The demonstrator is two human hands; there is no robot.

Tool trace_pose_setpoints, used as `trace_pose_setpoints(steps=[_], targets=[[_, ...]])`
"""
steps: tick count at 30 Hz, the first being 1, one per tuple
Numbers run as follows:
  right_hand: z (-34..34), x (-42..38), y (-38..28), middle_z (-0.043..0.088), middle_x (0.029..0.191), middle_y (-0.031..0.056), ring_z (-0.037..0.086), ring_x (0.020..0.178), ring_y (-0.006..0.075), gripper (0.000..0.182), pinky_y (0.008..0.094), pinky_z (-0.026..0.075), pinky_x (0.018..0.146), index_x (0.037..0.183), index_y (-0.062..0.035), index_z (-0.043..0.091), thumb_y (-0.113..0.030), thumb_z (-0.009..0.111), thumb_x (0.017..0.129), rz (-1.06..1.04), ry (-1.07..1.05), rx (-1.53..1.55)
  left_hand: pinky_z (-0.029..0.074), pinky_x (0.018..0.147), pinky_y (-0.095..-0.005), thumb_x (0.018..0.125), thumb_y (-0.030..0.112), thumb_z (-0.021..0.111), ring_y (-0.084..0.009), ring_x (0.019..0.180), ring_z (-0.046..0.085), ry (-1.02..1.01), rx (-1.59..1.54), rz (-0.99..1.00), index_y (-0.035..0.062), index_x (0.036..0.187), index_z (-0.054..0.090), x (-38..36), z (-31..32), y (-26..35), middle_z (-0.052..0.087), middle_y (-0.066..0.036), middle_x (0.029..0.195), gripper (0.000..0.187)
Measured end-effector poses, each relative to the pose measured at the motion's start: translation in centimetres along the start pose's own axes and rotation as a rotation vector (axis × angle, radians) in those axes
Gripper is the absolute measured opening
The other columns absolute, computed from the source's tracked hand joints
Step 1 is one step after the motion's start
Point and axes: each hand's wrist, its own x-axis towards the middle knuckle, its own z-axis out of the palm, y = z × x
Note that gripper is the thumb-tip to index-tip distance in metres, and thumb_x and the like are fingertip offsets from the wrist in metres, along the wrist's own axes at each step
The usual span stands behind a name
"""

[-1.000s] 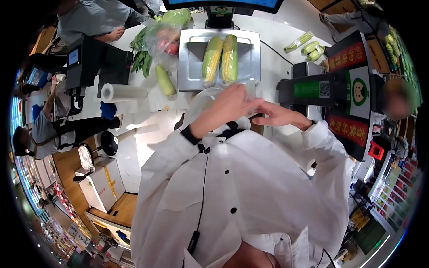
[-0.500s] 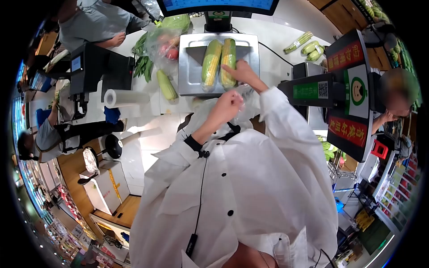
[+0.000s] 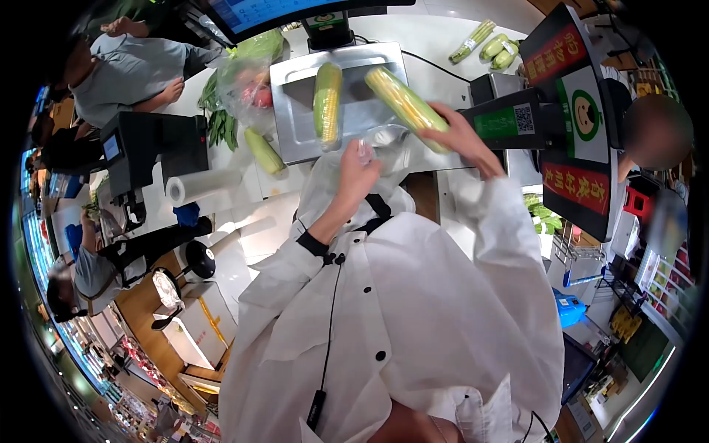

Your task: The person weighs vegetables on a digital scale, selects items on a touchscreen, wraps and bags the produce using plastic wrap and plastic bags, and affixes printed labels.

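My right hand grips the lower end of an ear of corn wrapped in clear film, yellow kernels showing through its green husk. The ear slants over the right side of the metal weighing scale. A second wrapped ear of corn lies lengthwise on the scale's left part. Just below the scale's front edge, my left hand is closed on a clear plastic bag, which spreads between my hands. Part of the bag is hard to make out against my white shirt.
Left of the scale are a bag of tomatoes, leafy greens and a pale green squash. A plastic bag roll sits nearer. Packed vegetables lie back right. A payment display stands right; other people stand around.
My right hand has lifted the right-hand ear off the scale and carried it right, tilting it. My left hand has shifted slightly left with the bag. The view has turned a little.
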Motion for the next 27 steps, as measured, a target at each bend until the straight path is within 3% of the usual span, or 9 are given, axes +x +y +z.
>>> trace_pose_setpoints(steps=[5, 7, 9, 10, 14, 16, 17, 20, 27], targets=[[-3.9, -6.4, -1.3, 0.065, 0.104, 0.0107, 0.061, 0.095, 0.0202, 0.060, 0.0302, 0.045, 0.087, 0.122, -0.0035, 0.054, -0.021, 0.077, 0.069, -0.007, -0.236, 0.012, 0.041, 0.075, -0.0243, 0.079, 0.001, 0.056, -0.0097, 0.081, 0.051, -0.015, -0.173, 0.000, 0.0009, 0.108, 0.056, -0.2, -0.6, 0.5, 0.057, -0.003, 0.091, 0.029], [-3.3, -5.7, -1.7, 0.066, 0.100, 0.0141, 0.063, 0.091, 0.0265, 0.061, 0.0327, 0.048, 0.084, 0.119, -0.0053, 0.056, -0.021, 0.078, 0.065, -0.015, -0.409, -0.204, 0.041, 0.075, -0.0238, 0.080, 0.000, 0.054, -0.0097, 0.081, 0.052, -0.023, -0.222, -0.010, 0.0011, 0.113, 0.057, 0.1, -0.6, 0.3, 0.058, -0.003, 0.093, 0.033], [-1.6, -3.9, 0.2, 0.066, 0.098, 0.0154, 0.063, 0.089, 0.0298, 0.060, 0.0348, 0.049, 0.082, 0.118, -0.0056, 0.057, -0.022, 0.078, 0.064, -0.051, -0.407, -0.300, 0.041, 0.086, -0.0238, 0.083, -0.001, 0.053, -0.0097, 0.097, 0.053, -0.138, -0.142, 0.012, 0.0001, 0.120, 0.054, 0.1, -0.5, -0.2, 0.059, -0.003, 0.106, 0.037], [-0.8, -2.6, 0.9, 0.066, 0.097, 0.0167, 0.063, 0.088, 0.0330, 0.059, 0.0369, 0.050, 0.080, 0.116, -0.0060, 0.058, -0.022, 0.078, 0.062, -0.089, -0.406, -0.411, 0.041, 0.086, -0.0238, 0.083, -0.001, 0.053, -0.0097, 0.097, 0.053, -0.138, -0.139, 0.014, 0.0001, 0.120, 0.054, 0.0, -0.4, -0.1, 0.059, -0.003, 0.106, 0.037], [2.5, 2.1, 0.9, 0.066, 0.094, 0.0172, 0.063, 0.088, 0.0358, 0.056, 0.0412, 0.049, 0.078, 0.115, -0.0092, 0.059, -0.018, 0.076, 0.063, -0.178, -0.528, -0.737, 0.042, 0.088, -0.0232, 0.087, -0.001, 0.052, -0.0102, 0.100, 0.055, -0.221, -0.122, 0.047, -0.0007, 0.120, 0.054, -0.9, 1.3, -0.7, 0.060, -0.003, 0.108, 0.033], [4.8, 4.1, 1.7, 0.065, 0.100, 0.0162, 0.062, 0.091, 0.0354, 0.058, 0.0404, 0.050, 0.081, 0.114, -0.0082, 0.060, -0.029, 0.076, 0.063, -0.061, -0.776, -1.018, 0.042, 0.088, -0.0235, 0.087, -0.002, 0.052, -0.0103, 0.101, 0.055, -0.203, -0.199, 0.085, -0.0008, 0.120, 0.054, -1.1, 2.9, -1.0, 0.060, -0.004, 0.108, 0.033], [5.7, 4.3, 3.7, 0.066, 0.102, 0.0151, 0.063, 0.096, 0.0287, 0.050, 0.0369, 0.048, 0.085, 0.110, -0.0072, 0.063, -0.034, 0.073, 0.070, -0.108, -0.737, -0.955, 0.043, 0.089, -0.0240, 0.087, -0.003, 0.052, -0.0106, 0.102, 0.056, -0.213, -0.257, 0.111, -0.0006, 0.120, 0.053, -1.4, 3.9, -1.1, 0.061, -0.004, 0.108, 0.033], [7.3, 4.1, 8.1, 0.066, 0.102, 0.0144, 0.062, 0.096, 0.0271, 0.046, 0.0362, 0.048, 0.086, 0.110, -0.0068, 0.064, -0.033, 0.071, 0.073, -0.181, -0.720, -0.772, 0.044, 0.089, -0.0247, 0.085, -0.007, 0.049, -0.0113, 0.104, 0.057, -0.260, -0.456, 0.100, 0.0002, 0.119, 0.052, -1.1, 6.0, -1.8, 0.061, -0.005, 0.110, 0.035], [9.2, 1.6, 12.7, 0.066, 0.101, 0.0128, 0.061, 0.098, 0.0235, 0.039, 0.0343, 0.046, 0.088, 0.108, -0.0059, 0.065, -0.033, 0.066, 0.079, -0.196, -0.610, -0.656, 0.044, 0.086, -0.0231, 0.086, -0.008, 0.046, -0.0112, 0.103, 0.058, -0.267, -0.486, 0.147, -0.0010, 0.117, 0.052, -1.4, 6.9, -1.0, 0.061, -0.008, 0.113, 0.032]])
